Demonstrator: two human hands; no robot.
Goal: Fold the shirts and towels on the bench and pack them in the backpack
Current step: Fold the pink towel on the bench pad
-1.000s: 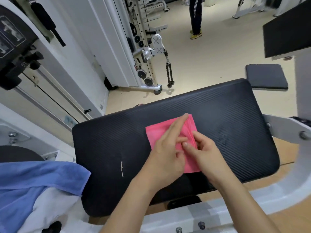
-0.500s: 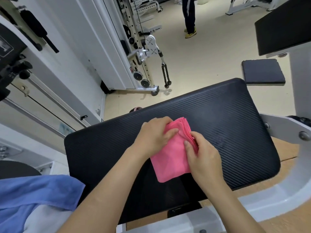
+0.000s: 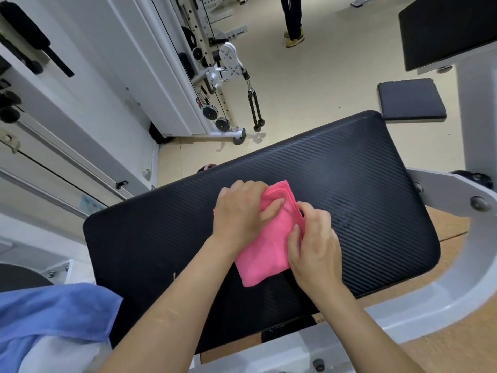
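A small pink towel, folded into a narrow stack, lies in the middle of the black padded bench. My left hand holds its upper left part, fingers curled over the cloth. My right hand pinches the towel's right edge between thumb and fingers. A blue towel lies crumpled over a white garment at the lower left, off the bench pad. No backpack is in view.
A white cable machine with pulleys and a rope handle stands behind the bench. A small black pad and a larger one sit at the right. A person's legs stand far back on the floor.
The towel went from a flat square pressed by my fingers to a narrower folded stack. My left hand moved up onto its top left corner and my right hand took its right edge.
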